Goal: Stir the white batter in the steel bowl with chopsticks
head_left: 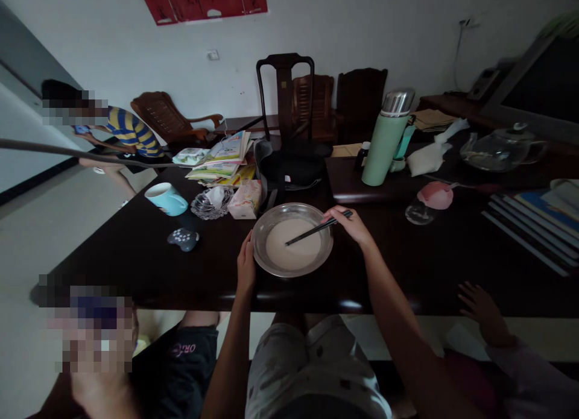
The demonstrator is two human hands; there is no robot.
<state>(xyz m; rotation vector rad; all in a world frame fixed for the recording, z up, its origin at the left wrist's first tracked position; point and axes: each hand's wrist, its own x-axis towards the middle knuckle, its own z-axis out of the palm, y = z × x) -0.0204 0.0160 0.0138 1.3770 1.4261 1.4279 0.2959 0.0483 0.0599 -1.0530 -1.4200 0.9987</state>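
Observation:
A wide metal bowl [259, 239] stands near the front edge of the dark table, with a pale, milky batter-like liquid [296, 256] in it. My left hand [245, 263] is against the bowl's left side, its fingers along the outer wall and steadying it. Between the fingers of my right hand [351, 223], at the right rim, is a pair of dark chopsticks [311, 231]. They slant down to the left, and their tips touch the liquid near the middle of the bowl.
Behind the bowl are a tissue pack [245, 200], a glass dish [208, 207] and a dark bag [292, 169]. A blue mug [166, 199] stands left, a green thermos [386, 143] right. Another person's hand [484, 307] rests by the right table edge; someone sits close at left.

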